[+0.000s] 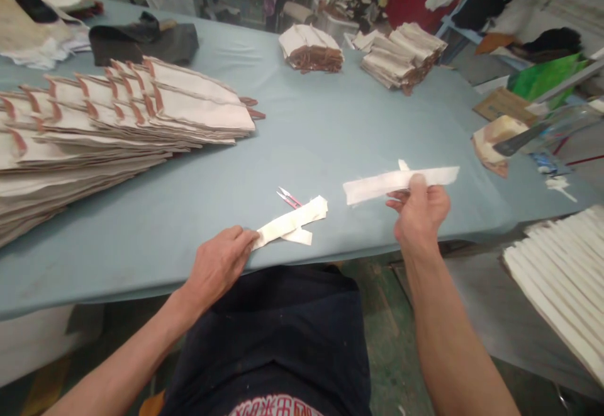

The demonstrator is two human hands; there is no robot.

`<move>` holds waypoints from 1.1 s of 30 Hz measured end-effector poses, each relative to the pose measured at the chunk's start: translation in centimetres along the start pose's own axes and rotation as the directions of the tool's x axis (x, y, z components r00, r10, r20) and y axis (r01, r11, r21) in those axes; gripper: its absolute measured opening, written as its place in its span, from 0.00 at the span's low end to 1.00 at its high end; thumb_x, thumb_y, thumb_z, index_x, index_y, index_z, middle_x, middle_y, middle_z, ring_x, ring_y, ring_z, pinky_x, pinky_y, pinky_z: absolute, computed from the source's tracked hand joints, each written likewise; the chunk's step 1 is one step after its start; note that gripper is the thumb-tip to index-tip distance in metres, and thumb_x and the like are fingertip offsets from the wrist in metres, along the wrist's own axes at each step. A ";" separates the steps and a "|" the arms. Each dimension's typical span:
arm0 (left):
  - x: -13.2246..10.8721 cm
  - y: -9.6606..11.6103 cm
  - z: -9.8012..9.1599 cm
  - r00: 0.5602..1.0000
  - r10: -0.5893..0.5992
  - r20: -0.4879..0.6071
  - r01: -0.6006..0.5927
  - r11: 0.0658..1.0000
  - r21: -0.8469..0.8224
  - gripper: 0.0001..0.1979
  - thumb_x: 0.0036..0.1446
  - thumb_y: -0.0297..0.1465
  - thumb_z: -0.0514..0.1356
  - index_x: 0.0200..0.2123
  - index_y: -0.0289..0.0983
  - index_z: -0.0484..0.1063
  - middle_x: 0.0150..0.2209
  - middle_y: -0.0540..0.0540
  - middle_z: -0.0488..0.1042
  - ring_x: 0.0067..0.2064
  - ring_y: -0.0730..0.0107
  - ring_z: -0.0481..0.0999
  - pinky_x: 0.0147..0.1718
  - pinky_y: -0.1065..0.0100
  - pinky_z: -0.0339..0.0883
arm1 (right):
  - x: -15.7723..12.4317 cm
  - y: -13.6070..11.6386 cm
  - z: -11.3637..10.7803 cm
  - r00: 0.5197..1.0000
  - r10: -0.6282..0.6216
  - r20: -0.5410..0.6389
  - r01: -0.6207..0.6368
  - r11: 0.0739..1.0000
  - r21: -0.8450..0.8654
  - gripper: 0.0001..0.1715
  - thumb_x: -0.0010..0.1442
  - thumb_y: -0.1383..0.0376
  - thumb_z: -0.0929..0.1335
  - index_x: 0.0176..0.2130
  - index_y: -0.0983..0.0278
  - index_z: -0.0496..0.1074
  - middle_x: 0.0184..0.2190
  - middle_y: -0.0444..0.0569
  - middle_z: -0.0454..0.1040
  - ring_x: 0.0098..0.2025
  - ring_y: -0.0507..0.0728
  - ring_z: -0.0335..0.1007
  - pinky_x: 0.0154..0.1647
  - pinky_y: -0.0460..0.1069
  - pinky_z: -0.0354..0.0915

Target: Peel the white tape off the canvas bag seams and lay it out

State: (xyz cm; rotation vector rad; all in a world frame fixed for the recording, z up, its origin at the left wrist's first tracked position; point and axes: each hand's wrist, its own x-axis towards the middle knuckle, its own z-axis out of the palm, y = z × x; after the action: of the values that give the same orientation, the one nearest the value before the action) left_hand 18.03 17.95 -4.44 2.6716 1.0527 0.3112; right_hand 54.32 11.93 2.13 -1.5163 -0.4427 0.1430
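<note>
Near the table's front edge, my left hand (224,255) has its fingers closed on the near end of a small bundle of cream fabric strips (287,222) lying on the cloth. Just behind that bundle lies a pair of thread snips (289,198) with pinkish handles. To the right, my right hand (422,208) pinches a pale fabric strip (377,184) between thumb and fingers, the strip stretching out to both sides of the thumb. A short pale end (402,165) pokes out behind it.
Layered cream fabric pieces with brown edges (198,98) fill the left of the blue-grey table (264,164). Dark folded cloth (146,41) lies behind them. Two more fabric stacks (311,48) sit at the back. White padded pieces (561,271) stand at the lower right.
</note>
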 end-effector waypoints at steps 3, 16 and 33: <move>0.0 -0.2 -0.1 1.000 -0.019 -0.002 0.019 0.995 -0.094 0.21 0.74 0.38 0.45 0.51 0.40 0.77 0.36 0.43 0.77 0.38 0.57 0.77 0.34 0.63 0.65 | 1.7 -0.9 -1.1 0.998 0.024 0.059 -0.029 0.996 0.082 0.25 0.53 0.47 0.77 0.32 0.62 0.68 0.20 0.37 0.73 0.19 0.48 0.71 0.15 0.39 0.68; 3.4 -3.5 -5.0 0.727 -0.670 0.151 0.256 0.060 -0.965 0.19 0.51 0.52 0.66 0.32 0.42 0.76 0.23 0.49 0.69 0.24 0.66 0.62 0.24 0.63 0.58 | -2.0 -7.0 -2.1 0.852 0.067 0.519 -0.056 0.998 -0.038 0.34 0.48 0.38 0.78 0.26 0.65 0.73 0.18 0.44 0.75 0.18 0.50 0.69 0.20 0.45 0.69; 0.7 -5.7 -2.5 0.458 -0.863 -0.212 -0.157 0.157 -0.975 0.31 0.60 0.62 0.48 0.33 0.40 0.70 0.25 0.50 0.71 0.27 0.69 0.71 0.30 0.68 0.69 | -13.5 -8.5 -0.2 0.472 0.244 0.847 -0.259 0.957 -0.131 0.21 0.56 0.51 0.74 0.37 0.66 0.83 0.25 0.46 0.75 0.28 0.53 0.65 0.30 0.47 0.63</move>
State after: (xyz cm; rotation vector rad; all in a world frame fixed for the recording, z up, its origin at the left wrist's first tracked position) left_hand 14.15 22.83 -3.74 0.8468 1.1629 1.5629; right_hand 40.52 6.27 7.84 -1.3939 -1.0058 1.1967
